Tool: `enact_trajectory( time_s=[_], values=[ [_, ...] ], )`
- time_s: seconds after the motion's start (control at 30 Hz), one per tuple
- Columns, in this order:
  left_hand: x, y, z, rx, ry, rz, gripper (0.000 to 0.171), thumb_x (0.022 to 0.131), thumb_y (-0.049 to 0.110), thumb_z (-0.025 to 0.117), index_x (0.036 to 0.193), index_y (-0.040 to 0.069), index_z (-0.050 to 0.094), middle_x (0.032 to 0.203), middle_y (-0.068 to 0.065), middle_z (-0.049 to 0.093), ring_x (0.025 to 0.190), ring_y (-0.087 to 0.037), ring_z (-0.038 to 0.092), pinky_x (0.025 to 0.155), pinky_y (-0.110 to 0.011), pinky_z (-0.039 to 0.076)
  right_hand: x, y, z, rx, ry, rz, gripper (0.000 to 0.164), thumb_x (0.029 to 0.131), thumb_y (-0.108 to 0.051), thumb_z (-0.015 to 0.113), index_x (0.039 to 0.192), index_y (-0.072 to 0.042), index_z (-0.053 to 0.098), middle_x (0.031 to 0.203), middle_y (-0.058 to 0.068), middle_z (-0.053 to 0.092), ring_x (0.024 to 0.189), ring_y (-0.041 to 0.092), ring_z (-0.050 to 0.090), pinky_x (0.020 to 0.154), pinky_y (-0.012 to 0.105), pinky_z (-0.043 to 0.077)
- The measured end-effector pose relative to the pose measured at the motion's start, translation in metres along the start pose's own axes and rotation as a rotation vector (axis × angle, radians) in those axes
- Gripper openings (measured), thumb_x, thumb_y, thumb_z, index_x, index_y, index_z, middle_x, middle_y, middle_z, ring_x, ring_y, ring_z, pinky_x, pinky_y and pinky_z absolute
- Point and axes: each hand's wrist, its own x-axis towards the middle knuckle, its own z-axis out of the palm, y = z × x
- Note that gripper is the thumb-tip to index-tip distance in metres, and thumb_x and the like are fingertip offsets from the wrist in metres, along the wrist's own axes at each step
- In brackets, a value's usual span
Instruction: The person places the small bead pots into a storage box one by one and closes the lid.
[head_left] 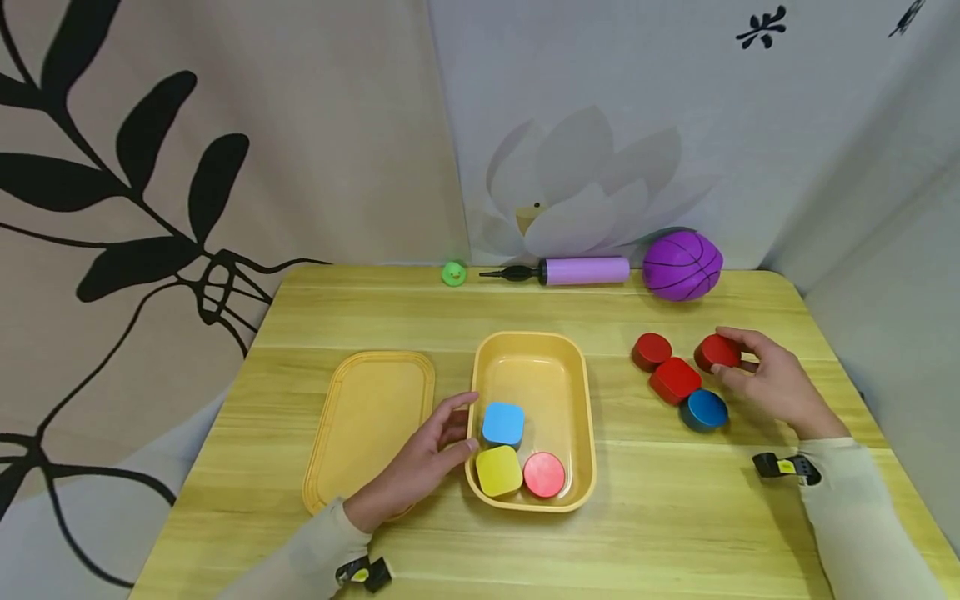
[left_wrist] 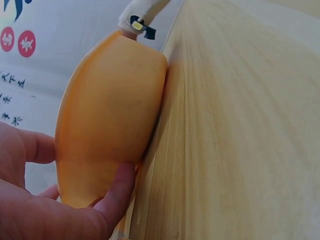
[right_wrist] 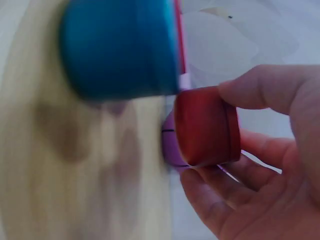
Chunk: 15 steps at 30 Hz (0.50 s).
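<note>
Red cylinder [head_left: 715, 354], seemingly raised, pinched in right grip [head_left: 775, 385]; left grip [head_left: 422, 457] spread against tray [head_left: 547, 383].

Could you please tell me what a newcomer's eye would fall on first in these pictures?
Probably the purple ball at the table's far edge, right of the pump. Next, the yellow tray near the centre, holding three tins, and the red round tin in the right grip.

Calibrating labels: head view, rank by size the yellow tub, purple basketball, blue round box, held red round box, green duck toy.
Largest first:
Yellow tub
Purple basketball
Blue round box, held red round box: too alike to rank
Green duck toy
</note>
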Motion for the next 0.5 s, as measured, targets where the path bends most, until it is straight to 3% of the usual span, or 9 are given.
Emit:
enact_trajectory(
  time_s=[0.1,0.23,0.33,0.5],
  values=[
    [0.0,0.0,0.0,-0.002,-0.002,-0.002,0.064,0.109,0.017,0.058,0.166,0.023,0.029,0.155,-0.017,0.046,0.139,-0.034,0.052,0.1,-0.036,0.057,-0.001,-0.009,-0.001,-0.024,0.058,-0.038,0.065,0.099,-0.013,0.073,0.155,0.004,0.046,0.149,0.031,0.051,0.125,0.045,0.055,0.083,-0.006,0.039],
    [0.0,0.0,0.0,-0.011,-0.003,-0.005,0.064,0.109,0.018,0.058,0.166,0.023,0.029,0.156,-0.018,0.046,0.139,-0.035,0.052,0.1,-0.038,0.058,-0.001,-0.021,-0.001,-0.044,0.116,-0.09,0.062,0.096,-0.012,0.077,0.152,0.001,0.052,0.144,0.026,0.058,0.116,0.004,0.055,0.085,-0.006,0.038],
    [0.0,0.0,0.0,-0.016,-0.003,-0.004,0.064,0.109,0.018,0.058,0.166,0.023,0.03,0.156,-0.018,0.045,0.139,-0.035,0.052,0.1,-0.038,0.058,-0.001,-0.032,0.0,-0.032,0.126,-0.12,0.061,0.096,-0.012,0.078,0.151,0.0,0.054,0.142,0.024,0.06,0.108,-0.016,0.046,0.086,-0.005,0.039],
    [-0.001,-0.001,0.001,-0.012,-0.002,-0.005,0.064,0.109,0.019,0.059,0.165,0.024,0.03,0.156,-0.017,0.046,0.14,-0.035,0.052,0.101,-0.039,0.057,-0.002,-0.05,0.006,-0.015,0.111,-0.159,0.06,0.095,-0.013,0.079,0.15,-0.003,0.056,0.141,0.02,0.062,0.108,-0.016,0.047,0.089,-0.003,0.04]
  ],
)
